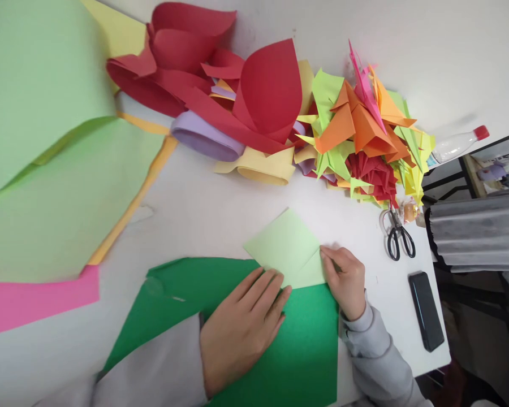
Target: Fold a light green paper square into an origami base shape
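A light green sheet of paper, folded with a crease near its right corner, lies partly over a larger dark green sheet. My left hand rests flat with fingers stretched out, its fingertips at the lower left edge of the light green paper. At that paper's right corner, my right hand pinches the edge between thumb and forefinger. Both hands come out of grey sleeves.
Rolled red paper and a purple roll lie at the back. Folded paper pieces are heaped beside them. Black-handled scissors, a black case and a clear bottle lie right. Large light green sheets cover the left.
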`<action>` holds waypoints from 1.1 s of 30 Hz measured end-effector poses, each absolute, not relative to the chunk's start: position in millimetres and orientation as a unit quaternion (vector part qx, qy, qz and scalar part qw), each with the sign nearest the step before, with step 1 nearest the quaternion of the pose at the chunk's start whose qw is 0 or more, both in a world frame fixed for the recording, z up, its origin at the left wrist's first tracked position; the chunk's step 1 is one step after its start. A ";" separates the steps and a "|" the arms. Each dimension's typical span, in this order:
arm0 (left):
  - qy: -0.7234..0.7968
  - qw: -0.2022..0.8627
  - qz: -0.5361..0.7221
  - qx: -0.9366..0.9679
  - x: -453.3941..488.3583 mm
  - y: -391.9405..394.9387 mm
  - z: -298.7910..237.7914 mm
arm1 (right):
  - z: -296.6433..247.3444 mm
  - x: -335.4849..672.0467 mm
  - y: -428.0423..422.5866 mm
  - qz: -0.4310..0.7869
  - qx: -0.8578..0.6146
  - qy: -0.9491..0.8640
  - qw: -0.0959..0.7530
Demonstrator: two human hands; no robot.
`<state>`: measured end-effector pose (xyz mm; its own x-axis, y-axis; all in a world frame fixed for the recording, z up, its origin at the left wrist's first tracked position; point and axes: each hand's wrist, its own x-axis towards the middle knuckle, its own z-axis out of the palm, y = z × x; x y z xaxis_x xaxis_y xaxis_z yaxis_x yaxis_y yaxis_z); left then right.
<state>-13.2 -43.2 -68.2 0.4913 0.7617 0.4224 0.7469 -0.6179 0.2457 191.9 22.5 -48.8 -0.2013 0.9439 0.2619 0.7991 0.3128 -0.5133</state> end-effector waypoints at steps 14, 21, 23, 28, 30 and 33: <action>0.391 -0.012 0.300 0.870 -20.4 -41.8 -68.3 | -50.1 192.0 22.7 0.132 -0.571 -0.764 0.270; 0.421 0.036 0.275 0.864 -18.7 -39.5 -68.6 | -47.3 190.8 22.8 0.128 -0.576 -0.762 0.266; 0.427 0.039 0.253 0.867 -17.6 -38.9 -66.8 | -47.0 190.4 22.9 0.126 -0.577 -0.762 0.267; 0.426 0.027 0.249 0.869 -16.0 -39.4 -67.7 | -47.6 190.2 22.5 0.129 -0.580 -0.759 0.267; 0.425 0.023 0.251 0.869 -15.9 -39.2 -68.4 | -48.7 190.6 22.1 0.130 -0.582 -0.754 0.275; 0.422 0.021 0.249 0.872 -16.2 -38.4 -67.9 | -51.6 191.8 21.7 0.125 -0.585 -0.747 0.289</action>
